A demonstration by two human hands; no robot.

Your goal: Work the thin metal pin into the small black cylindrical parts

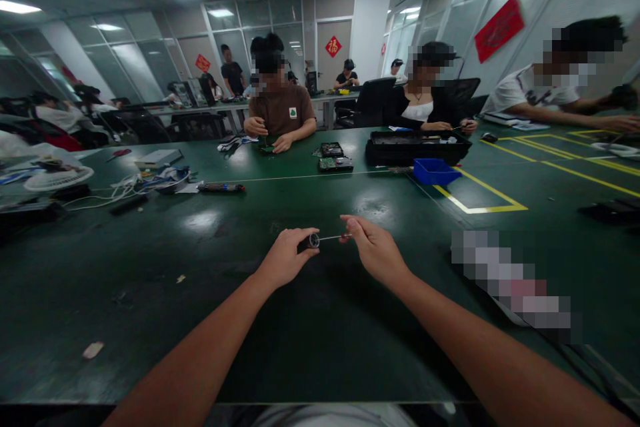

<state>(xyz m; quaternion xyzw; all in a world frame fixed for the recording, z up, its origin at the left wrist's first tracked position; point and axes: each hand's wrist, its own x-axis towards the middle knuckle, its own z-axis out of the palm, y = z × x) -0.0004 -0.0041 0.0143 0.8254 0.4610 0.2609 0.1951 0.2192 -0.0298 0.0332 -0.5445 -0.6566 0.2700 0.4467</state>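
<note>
In the middle of the head view, my left hand (289,256) is closed around a small dark cylinder (313,241), its round open-looking end turned to the right. From the other side, my right hand (373,247) grips a screwdriver (333,237) by its reddish handle. The thin metal shaft points left, and its tip meets or lies just at the cylinder's end; I cannot tell whether it is inside. Both hands are held above the green table (280,347).
A blue bin (436,172) and a black tray (417,150) stand at the far right. Circuit boards (336,164) lie near the centre. Cables (120,192) and a dark tool (221,187) are on the left. A pixelated object (510,280) lies by my right forearm. Co-workers sit opposite.
</note>
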